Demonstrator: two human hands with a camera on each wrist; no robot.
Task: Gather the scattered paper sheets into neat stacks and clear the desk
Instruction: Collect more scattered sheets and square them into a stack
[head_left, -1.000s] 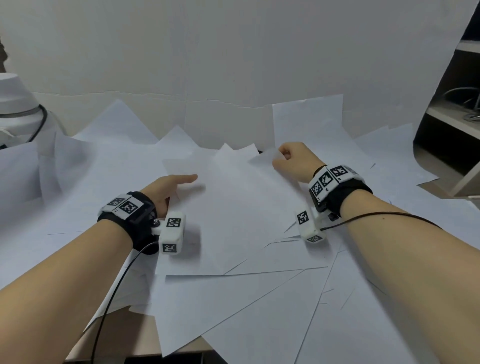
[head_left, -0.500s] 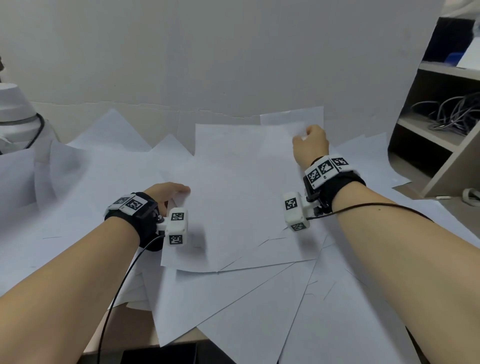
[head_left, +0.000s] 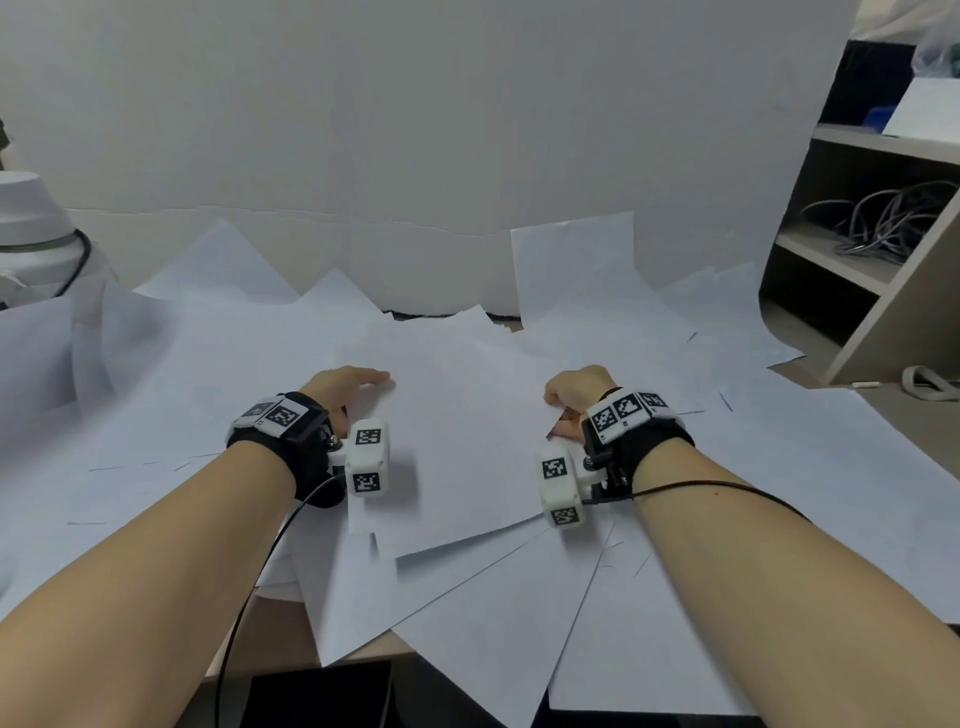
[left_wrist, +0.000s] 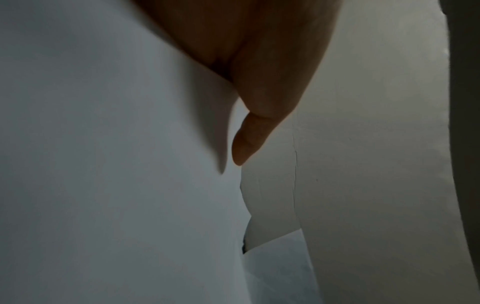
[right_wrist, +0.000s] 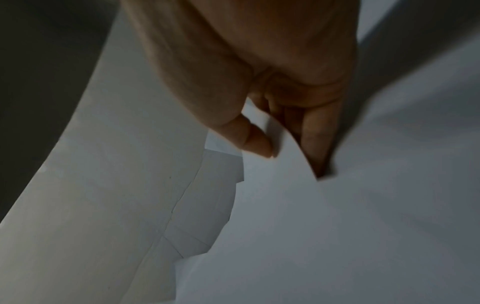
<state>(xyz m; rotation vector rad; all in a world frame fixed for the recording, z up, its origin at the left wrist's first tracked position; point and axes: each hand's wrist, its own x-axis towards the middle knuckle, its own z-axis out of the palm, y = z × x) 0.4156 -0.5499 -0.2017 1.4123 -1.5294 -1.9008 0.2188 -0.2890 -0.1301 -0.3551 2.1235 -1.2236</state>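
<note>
Many white paper sheets (head_left: 519, 597) lie scattered and overlapping across the desk. A small pile of sheets (head_left: 457, 441) lies in the middle between my hands. My left hand (head_left: 345, 387) rests on the pile's left edge with fingers stretched flat; the left wrist view shows a straight thumb (left_wrist: 246, 142) over the paper. My right hand (head_left: 574, 392) is at the pile's right edge, and its thumb (right_wrist: 255, 142) and curled fingers pinch the edge of a sheet (right_wrist: 280, 185).
A white wall panel (head_left: 467, 130) stands right behind the paper. A white rounded appliance (head_left: 26, 218) with a black cord sits at far left. A shelf unit (head_left: 883, 249) holding cables stands at right. The desk's front edge (head_left: 291, 649) shows bare wood.
My right hand has come back toward me from the far right of the pile, bringing a sheet down onto it. The left hand has stayed on the left edge.
</note>
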